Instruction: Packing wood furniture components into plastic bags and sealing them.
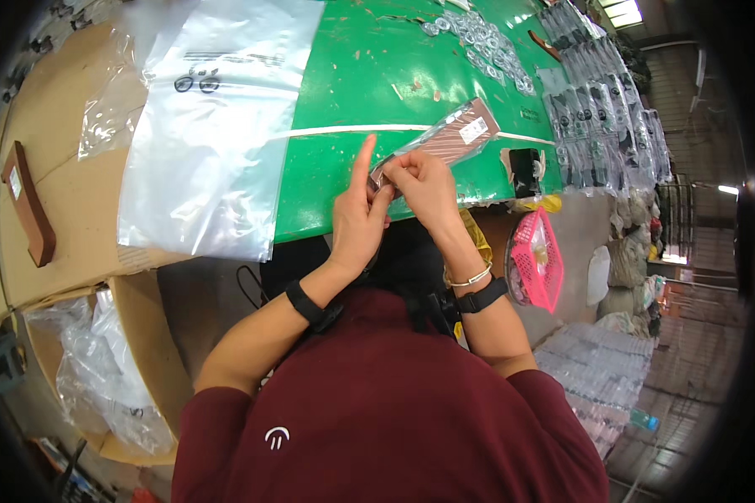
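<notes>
A flat brown striped piece (pixel 457 138) lies inside a clear plastic bag (pixel 488 119) with a white label, slanting over the green tabletop (pixel 335 189). Both hands meet at the bag's near-left end. My right hand (pixel 428 189) pinches this end between thumb and bent fingers. The thumb of my left hand (pixel 359 222) presses at the same end, while its index finger points up, off the bag. What lies right between the fingertips is hidden.
Large clear plastic bags (pixel 210 159) lie at left, near a curved brown piece (pixel 30 205) on cardboard. A cardboard box (pixel 147 352) holds plastic below. Clear rings (pixel 482 42), bagged goods (pixel 591 117), a black object (pixel 526 172) and a pink basket (pixel 538 260) are right.
</notes>
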`<state>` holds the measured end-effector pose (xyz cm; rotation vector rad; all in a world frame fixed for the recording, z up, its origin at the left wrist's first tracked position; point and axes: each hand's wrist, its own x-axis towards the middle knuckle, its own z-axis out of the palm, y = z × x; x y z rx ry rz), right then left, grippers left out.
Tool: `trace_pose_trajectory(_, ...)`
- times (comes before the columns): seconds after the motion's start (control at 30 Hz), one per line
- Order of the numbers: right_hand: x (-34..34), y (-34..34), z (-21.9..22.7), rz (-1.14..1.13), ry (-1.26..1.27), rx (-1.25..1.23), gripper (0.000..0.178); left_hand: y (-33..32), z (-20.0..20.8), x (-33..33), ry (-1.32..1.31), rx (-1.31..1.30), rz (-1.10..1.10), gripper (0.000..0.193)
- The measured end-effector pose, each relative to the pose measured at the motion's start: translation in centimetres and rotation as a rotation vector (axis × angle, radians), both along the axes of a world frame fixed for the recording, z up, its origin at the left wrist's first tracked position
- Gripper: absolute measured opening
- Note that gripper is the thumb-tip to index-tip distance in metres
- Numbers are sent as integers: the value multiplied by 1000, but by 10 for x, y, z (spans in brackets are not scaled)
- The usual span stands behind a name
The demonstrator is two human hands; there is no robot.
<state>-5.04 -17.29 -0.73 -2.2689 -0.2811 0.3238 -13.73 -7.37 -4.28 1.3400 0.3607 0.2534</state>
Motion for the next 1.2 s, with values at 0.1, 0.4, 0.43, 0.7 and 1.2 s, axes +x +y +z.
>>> trace_pose_trajectory(0.1, -1, 6, 8, -27, -24, -103, 25, 1, -2, -1, -39, 59, -31, 63)
trace_pose_trajectory(0.4, 2, 0, 11, 34, -30, -146, 27, -1, -15, 1, -102, 169, -40, 48)
trace_pose_trajectory(0.43, 1, -3, 14, 44, 51, -27, 27, -2, -15, 1, -110, 168, -32, 48)
trace_pose_trajectory(0.7, -15, -30, 29, -25, 367, 278, 48, 0, -4, -2, -18, 77, -78, 47)
trace_pose_trajectory(1.2, -35, -41, -48, -43, -183, 377, 24, -1, -5, 0, -9, 11, -52, 46)
